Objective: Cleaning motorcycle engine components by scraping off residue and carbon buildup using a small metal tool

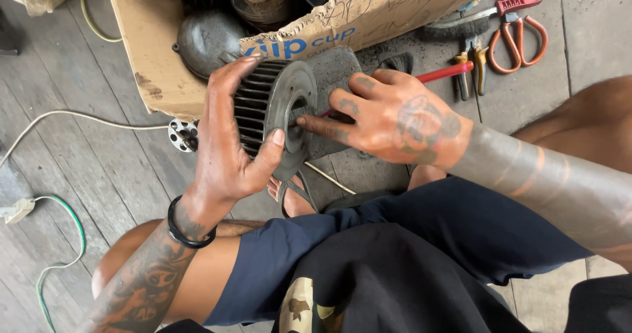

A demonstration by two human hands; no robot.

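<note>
My left hand (227,135) grips a round, dark grey finned metal housing (273,106), held on its side above my lap. Its flat end plate faces right. My right hand (388,119) holds a red-handled screwdriver (447,72), its shaft running under my fingers toward the centre of that plate. My index finger rests on the plate beside the tip, which is hidden.
A torn cardboard box (155,40) with dark metal parts stands behind the housing. Red-handled shears (520,27), pliers (475,63) and a wire brush (454,27) lie at the upper right. A white cable (72,116) and a green wire (66,214) cross the wooden floor at left. A small perforated disc (182,134) lies by the box.
</note>
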